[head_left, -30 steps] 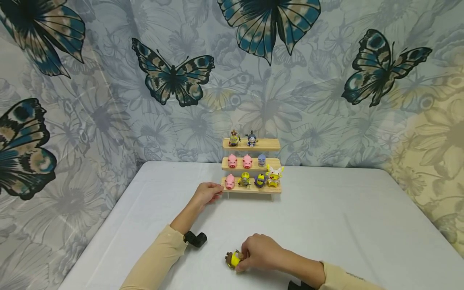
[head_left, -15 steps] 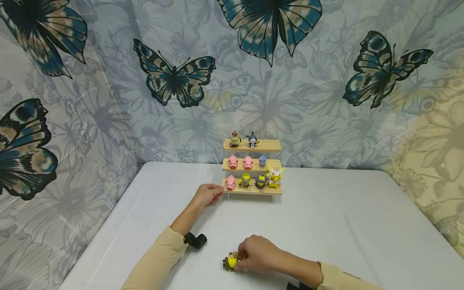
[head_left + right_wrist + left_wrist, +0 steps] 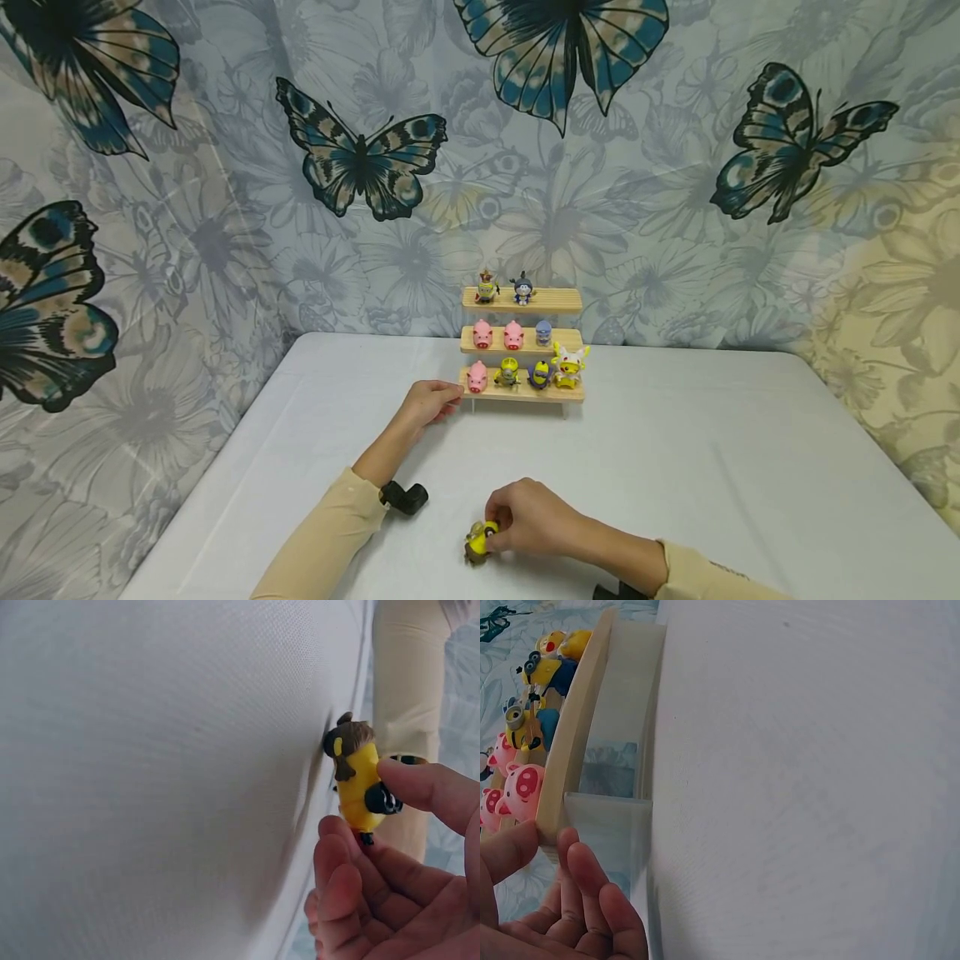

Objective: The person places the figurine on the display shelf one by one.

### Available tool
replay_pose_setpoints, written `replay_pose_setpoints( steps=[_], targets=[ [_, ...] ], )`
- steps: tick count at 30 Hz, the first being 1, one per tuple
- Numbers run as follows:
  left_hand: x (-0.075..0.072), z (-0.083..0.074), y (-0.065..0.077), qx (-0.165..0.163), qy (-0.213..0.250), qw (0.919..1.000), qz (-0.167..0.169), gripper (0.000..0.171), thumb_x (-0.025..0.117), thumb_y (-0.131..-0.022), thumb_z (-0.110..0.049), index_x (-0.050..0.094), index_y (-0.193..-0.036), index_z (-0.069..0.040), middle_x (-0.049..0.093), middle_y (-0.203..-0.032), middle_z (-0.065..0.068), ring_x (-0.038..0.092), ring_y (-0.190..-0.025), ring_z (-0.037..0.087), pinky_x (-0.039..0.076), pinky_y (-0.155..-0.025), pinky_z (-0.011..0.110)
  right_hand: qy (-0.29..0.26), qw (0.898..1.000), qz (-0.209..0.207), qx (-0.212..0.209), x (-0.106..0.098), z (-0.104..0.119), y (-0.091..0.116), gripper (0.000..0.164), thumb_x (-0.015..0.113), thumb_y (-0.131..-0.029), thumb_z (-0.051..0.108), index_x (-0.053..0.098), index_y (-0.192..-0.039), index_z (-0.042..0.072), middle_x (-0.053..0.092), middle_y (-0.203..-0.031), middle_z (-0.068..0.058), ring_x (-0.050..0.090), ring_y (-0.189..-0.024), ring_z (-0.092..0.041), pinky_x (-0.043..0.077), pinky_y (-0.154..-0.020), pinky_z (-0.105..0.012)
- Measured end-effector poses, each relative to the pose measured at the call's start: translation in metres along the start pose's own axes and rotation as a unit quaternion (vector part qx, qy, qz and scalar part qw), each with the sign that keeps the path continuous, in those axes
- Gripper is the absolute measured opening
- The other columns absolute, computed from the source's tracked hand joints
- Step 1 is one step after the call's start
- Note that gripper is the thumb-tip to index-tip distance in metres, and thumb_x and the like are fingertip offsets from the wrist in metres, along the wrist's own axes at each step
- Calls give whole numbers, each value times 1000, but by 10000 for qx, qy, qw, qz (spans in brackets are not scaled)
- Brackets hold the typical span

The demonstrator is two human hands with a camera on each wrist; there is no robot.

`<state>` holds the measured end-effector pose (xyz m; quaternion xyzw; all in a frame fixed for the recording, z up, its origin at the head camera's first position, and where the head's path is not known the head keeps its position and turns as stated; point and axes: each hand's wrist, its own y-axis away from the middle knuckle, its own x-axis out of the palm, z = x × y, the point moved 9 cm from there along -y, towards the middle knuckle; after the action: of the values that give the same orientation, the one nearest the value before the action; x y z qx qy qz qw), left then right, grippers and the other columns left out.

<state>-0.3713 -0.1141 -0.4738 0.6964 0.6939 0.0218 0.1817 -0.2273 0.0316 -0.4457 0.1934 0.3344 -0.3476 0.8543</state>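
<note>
My right hand pinches a small yellow minion figurine between thumb and fingertips, low over the table's near part. The figurine has brown patches at one end and a dark goggle strap, and it is tilted in the grip. At the back, my left hand grips the left end of the lowest board of a three-tier wooden display shelf. In the left wrist view its thumb lies on top beside a pink pig figurine, with fingers below the board.
The lowest tier also bears minion figurines and a white-eared yellow figurine. Pink pigs and a blue figurine stand on the middle tier. Two figurines are on top. White cloth covers the table; a butterfly-print backdrop hangs behind.
My right hand has shifted slightly left and turned the minion figurine, so its brown end now points toward the near side. My left hand keeps its grip on the shelf.
</note>
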Motion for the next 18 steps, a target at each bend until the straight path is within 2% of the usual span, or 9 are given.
replay_pose_setpoints(
  steps=[8, 18],
  targets=[
    [0, 0, -1, 40, -47, 10000, 25, 27, 65, -93, -21, 68, -110, 0, 70, -83, 1, 58, -65, 7, 45, -60, 21, -422, 9991, 29, -96, -2, 2, -1, 14, 79, -75, 9, 71, -86, 7, 59, -68, 13, 50, -60, 6, 44, -59, -16],
    [2, 1, -2, -20, -65, 9999, 86, 27, 64, -94, -21, 66, -111, -1, 70, -84, 1, 58, -66, 7, 45, -62, 21, -335, 9988, -177, -304, -16, 6, -1, 13, 76, -79, 11, 70, -90, 8, 62, -74, 11, 51, -65, 5, 45, -62, -16]
  ],
)
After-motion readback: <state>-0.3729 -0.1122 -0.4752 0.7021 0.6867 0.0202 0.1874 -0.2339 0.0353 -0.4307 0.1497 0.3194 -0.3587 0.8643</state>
